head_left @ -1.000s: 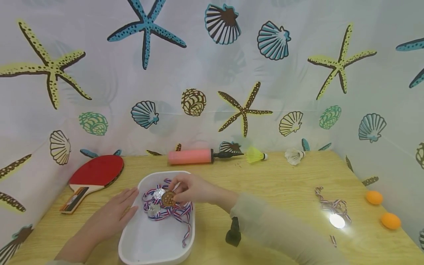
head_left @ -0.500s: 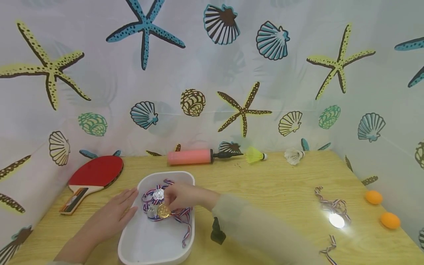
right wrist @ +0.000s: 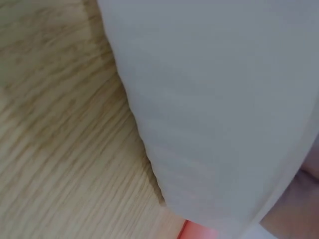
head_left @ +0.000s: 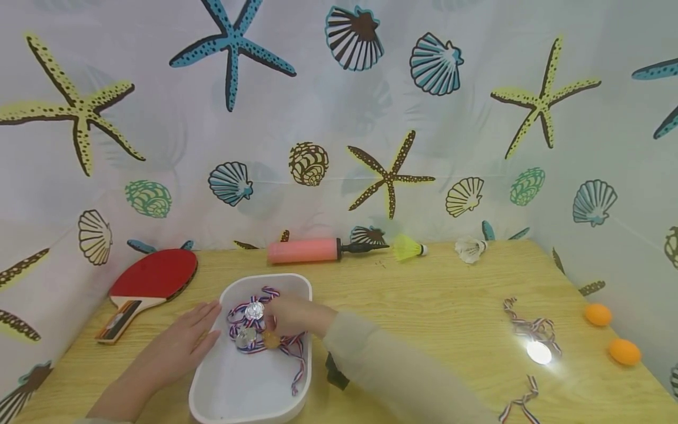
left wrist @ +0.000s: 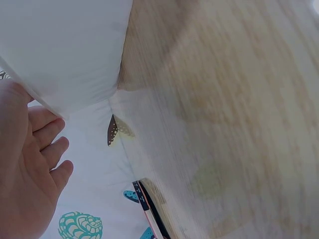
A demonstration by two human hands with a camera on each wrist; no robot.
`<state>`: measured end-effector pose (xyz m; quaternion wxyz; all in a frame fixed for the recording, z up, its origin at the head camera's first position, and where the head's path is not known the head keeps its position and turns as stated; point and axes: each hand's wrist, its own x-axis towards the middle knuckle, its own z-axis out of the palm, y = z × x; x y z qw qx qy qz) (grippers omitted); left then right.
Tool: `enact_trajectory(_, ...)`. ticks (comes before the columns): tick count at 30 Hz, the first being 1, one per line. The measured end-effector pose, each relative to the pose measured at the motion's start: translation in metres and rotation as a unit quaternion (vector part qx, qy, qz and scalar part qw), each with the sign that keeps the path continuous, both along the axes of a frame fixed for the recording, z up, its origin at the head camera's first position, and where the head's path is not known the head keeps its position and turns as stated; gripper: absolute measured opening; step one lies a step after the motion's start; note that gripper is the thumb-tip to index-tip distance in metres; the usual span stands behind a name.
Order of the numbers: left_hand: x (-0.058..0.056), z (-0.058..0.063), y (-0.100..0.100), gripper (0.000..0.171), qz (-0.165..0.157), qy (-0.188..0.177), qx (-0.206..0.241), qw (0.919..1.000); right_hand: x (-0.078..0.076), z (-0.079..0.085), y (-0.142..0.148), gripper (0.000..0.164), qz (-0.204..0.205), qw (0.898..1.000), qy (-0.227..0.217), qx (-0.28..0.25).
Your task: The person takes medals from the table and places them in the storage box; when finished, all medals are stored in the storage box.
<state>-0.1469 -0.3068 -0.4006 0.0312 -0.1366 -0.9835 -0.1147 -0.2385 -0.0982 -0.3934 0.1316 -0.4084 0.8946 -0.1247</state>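
Note:
A white tray (head_left: 238,388) stands at the front left of the table, with several medals on red, white and blue ribbons inside. My left hand (head_left: 182,338) rests at its left rim, fingers fairly straight and thumb over the edge; the left wrist view shows the fingers along the tray's outer wall. My right hand (head_left: 288,315), blurred, reaches into the tray and pinches a gold medal (head_left: 271,340) low among the ribbons. Two silver medals (head_left: 254,310) lie to its left. In the right wrist view the tray wall (right wrist: 199,99) hides most of this hand.
A red table tennis bat (head_left: 153,277) lies left. Along the back are a pink hand pump (head_left: 304,251), a yellow shuttlecock (head_left: 408,248) and a white shuttlecock (head_left: 470,250). At right are a shiny medal (head_left: 538,353), a loose ribbon (head_left: 521,400) and two orange balls (head_left: 598,315).
The right hand has lowered the gold medal into the tray, then shifted slightly right with it. The right sleeve has moved left, showing more ribbon at the front right. The left hand stays put.

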Motion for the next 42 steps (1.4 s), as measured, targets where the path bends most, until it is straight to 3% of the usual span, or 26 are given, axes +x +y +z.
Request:
enact_trajectory(5, 0.000, 0.000, 0.000, 0.057, -0.001, 0.001, 0.002, 1.0000, 0.000, -0.005, -0.004, 0.016, -0.013, 0.999, 0.025, 0.030)
enact_trajectory(12, 0.001, 0.000, 0.000, 0.059, 0.005, -0.005, 0.000, 1.0000, 0.002, -0.008, -0.005, 0.020, 0.012, 0.996, 0.077, 0.051)
enact_trajectory(21, 0.000, -0.001, 0.001, 0.059, 0.007, -0.007, -0.002, 0.9999, 0.005, 0.003, -0.002, 0.012, 0.012, 0.997, 0.060, 0.036)
enact_trajectory(25, -0.001, -0.001, 0.001, 0.059, 0.007, -0.008, -0.003, 0.9999, 0.007, 0.019, 0.004, 0.006, 0.021, 0.999, 0.043, 0.006)
enact_trajectory(31, -0.001, -0.001, 0.000, 0.059, 0.007, -0.009, -0.002, 0.9999, 0.012, 0.047, 0.026, 0.004, 0.049, 0.996, 0.058, -0.054)
enact_trajectory(36, -0.001, -0.001, 0.000, 0.059, 0.008, -0.008, -0.002, 0.9999, 0.018, 0.073, 0.059, 0.004, 0.063, 0.990, 0.054, -0.114)
enact_trajectory(42, -0.001, -0.002, 0.000, 0.058, 0.005, -0.009, 0.002, 0.9999, 0.027, 0.099, 0.113, 0.007, 0.043, 0.977, 0.061, -0.199)
